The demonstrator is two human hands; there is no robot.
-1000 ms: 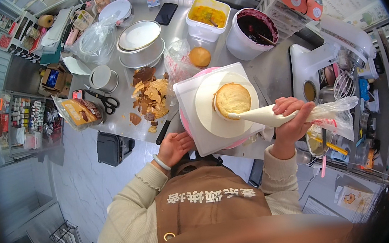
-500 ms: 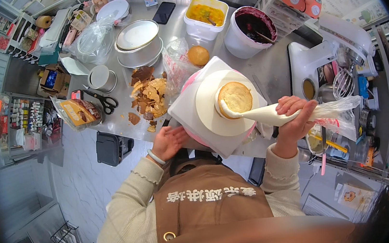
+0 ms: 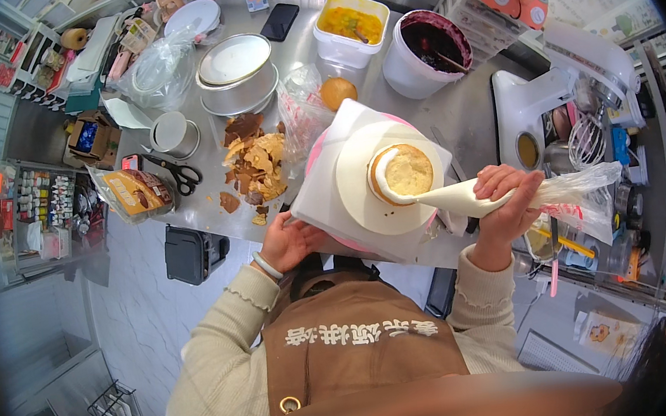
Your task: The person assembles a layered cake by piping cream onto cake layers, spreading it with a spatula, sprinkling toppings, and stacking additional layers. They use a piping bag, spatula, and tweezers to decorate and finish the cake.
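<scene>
A small round cake layer (image 3: 412,172) sits on a round white board (image 3: 355,197). White cream (image 3: 381,170) runs along the cake's left and upper rim. Beneath the board lies a square white sheet (image 3: 317,196) on a pink-edged turntable (image 3: 315,155). My right hand (image 3: 506,207) is closed round a piping bag (image 3: 458,199) full of white cream, and its tip meets the cake's lower edge. My left hand (image 3: 293,242) lies at the turntable's near left edge, fingers stretched out, some fingertips hidden under the sheet.
Cake trimmings (image 3: 259,163) and scissors (image 3: 179,174) lie left of the turntable. Behind stand a tub of yellow filling (image 3: 352,27), a bucket of dark purple filling (image 3: 430,50) and cake tins (image 3: 236,74). A stand mixer (image 3: 535,96) is at the right.
The turntable with its sheet and cake has rotated counterclockwise. The cream line has grown longer along the cake's rim. My right hand and the piping bag have stayed nearly in place.
</scene>
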